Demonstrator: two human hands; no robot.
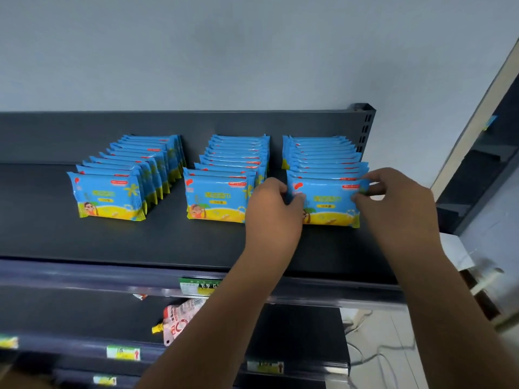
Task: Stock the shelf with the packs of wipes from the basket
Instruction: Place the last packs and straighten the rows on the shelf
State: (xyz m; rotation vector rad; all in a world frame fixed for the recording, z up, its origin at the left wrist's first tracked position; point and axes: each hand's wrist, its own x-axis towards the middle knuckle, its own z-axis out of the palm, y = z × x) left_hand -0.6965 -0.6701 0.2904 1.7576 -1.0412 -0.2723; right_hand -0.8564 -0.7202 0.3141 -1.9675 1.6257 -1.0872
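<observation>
Both hands are working at the front pack of wipes [325, 202], which is standing upright at the head of the right-hand row [323, 155] on the top shelf [140, 240]. The left hand [273, 209] is pinching the pack's left edge, its fingers [295, 202] clamped on the wrapper; the right hand [398, 203] is gripping the right edge, fingers [362, 196] closed on it likewise. The pack is touching the one directly behind the fingers, so it looks as if it is being squared up or seated in line.

Just left of the left hand's fingers a middle row [230, 175] is standing full, and farther left again a third row [126, 175] is leaning a little, fanned toward the back. Judging by three well-filled rows, the stocking is looking far along. The shelf is still offering bare room to the far left and in front of the fingers. The basket is not showing, so whether any packs are waiting cannot be told. Below the hands a pink spouted pouch [179, 318] is lying on a lower shelf.
</observation>
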